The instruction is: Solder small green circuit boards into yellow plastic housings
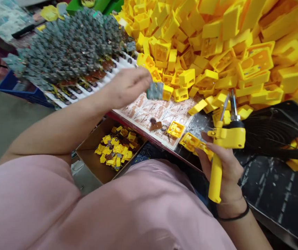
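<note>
My left hand (130,85) reaches over the table edge with its fingers pressed together on a small grey-green circuit board (155,91). My right hand (228,166) is wrapped round a yellow soldering gun (229,138), whose metal tip and thin guide tube point away from me. At the right fingertips is an open yellow plastic housing (190,141); whether they grip it or only touch it, I cannot tell. Between my hands another yellow housing (176,129) lies open side up, beside a small brown piece (155,125) with a dark round part.
A big heap of yellow housings (203,45) covers the back right. Many grey circuit boards (78,45) are piled at the left. Below the table edge stands a cardboard box (86,152) of small yellow parts. A black fan (271,132) is at the right.
</note>
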A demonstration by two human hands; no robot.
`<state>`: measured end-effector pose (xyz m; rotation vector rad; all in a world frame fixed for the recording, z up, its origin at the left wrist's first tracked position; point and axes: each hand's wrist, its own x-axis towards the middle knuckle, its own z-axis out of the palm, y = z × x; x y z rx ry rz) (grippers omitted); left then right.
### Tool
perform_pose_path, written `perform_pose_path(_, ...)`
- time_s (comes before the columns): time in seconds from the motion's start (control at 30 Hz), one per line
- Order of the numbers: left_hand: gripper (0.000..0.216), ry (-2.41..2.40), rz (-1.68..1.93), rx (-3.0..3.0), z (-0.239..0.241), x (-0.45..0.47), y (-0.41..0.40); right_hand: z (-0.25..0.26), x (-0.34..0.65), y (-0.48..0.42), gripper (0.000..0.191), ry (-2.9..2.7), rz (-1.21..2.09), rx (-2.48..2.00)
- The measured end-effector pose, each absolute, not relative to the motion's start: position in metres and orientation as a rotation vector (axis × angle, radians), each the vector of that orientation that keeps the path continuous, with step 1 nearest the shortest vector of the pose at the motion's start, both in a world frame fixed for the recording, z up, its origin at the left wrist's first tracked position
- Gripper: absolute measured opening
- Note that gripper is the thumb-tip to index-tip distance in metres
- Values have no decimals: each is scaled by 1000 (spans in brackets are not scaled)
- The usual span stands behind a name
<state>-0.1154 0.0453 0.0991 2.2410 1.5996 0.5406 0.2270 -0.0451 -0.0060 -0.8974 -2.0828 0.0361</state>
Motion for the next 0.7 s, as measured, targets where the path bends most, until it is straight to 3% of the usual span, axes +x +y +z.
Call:
perform_pose_path(0.23, 31, 879, 424, 1288, 47, -9, 3, 20, 219, -64, 60, -2069, 174, -849)
perform_pose_path(0.33, 48, 819, 557, 1054, 27, -4, -11, 19, 226, -68, 69, -1954, 77, -842)
perform_pose_path(0.43, 52, 926, 759, 1456, 12, -15, -24, 15, 230, -68, 68, -1946, 11, -897)
perform_pose_path(0.57, 45, 900, 914, 2143, 13, -21, -34, 14, 230, -70, 46, -2016, -90, -956)
perform_pose_path(0.7, 45, 855, 871, 1934, 25, -5, -30, 16, 224, -74, 36, -2053, -51, -914)
